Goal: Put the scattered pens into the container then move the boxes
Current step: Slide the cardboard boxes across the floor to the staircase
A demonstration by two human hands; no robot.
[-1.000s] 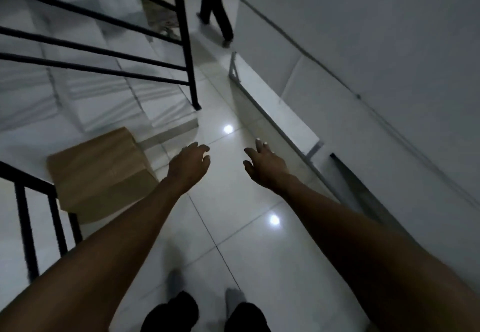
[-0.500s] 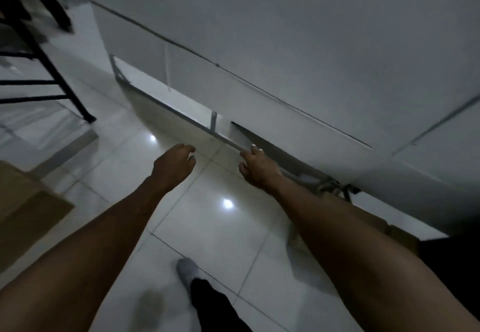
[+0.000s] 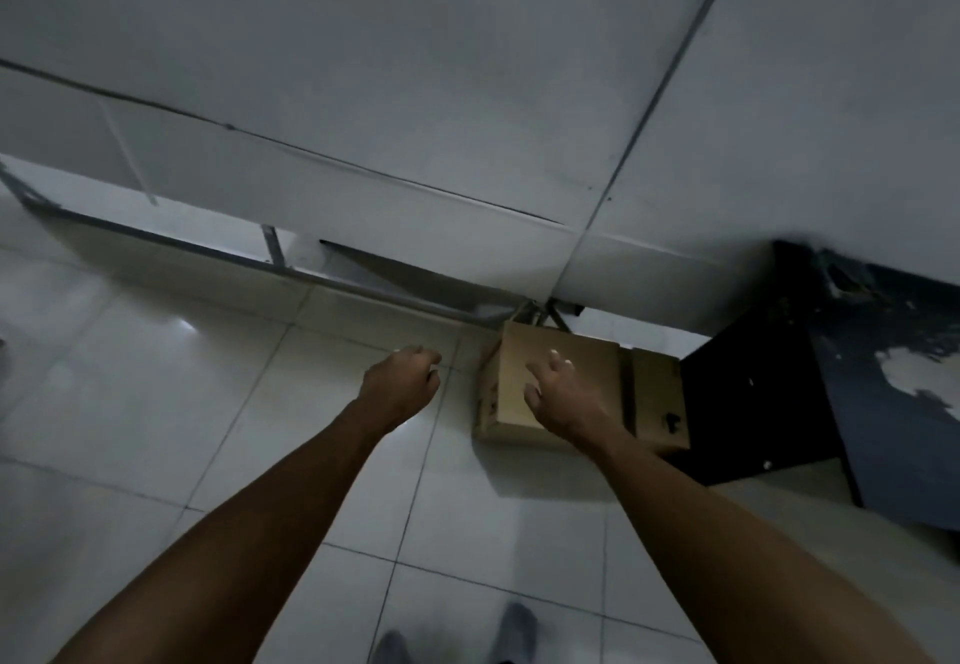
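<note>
A brown cardboard box point(image 3: 514, 377) stands on the white tiled floor against the grey wall. A second cardboard box point(image 3: 657, 398) sits right behind it, to its right. My right hand point(image 3: 563, 396) hovers over the near box with fingers spread, holding nothing; I cannot tell if it touches the box. My left hand point(image 3: 402, 385) floats left of the box, fingers loosely curled and apart, empty. No pens or container are in view.
A dark blue-black cabinet point(image 3: 841, 383) with scuffed paint stands right of the boxes. A metal frame rail point(image 3: 291, 274) runs along the wall's base. My feet point(image 3: 514, 632) show at the bottom edge on the tiles.
My view has swung right, away from the stair railing and the box by it. The two boxes by the wall have come into full view, and my right hand is now over the near one.
</note>
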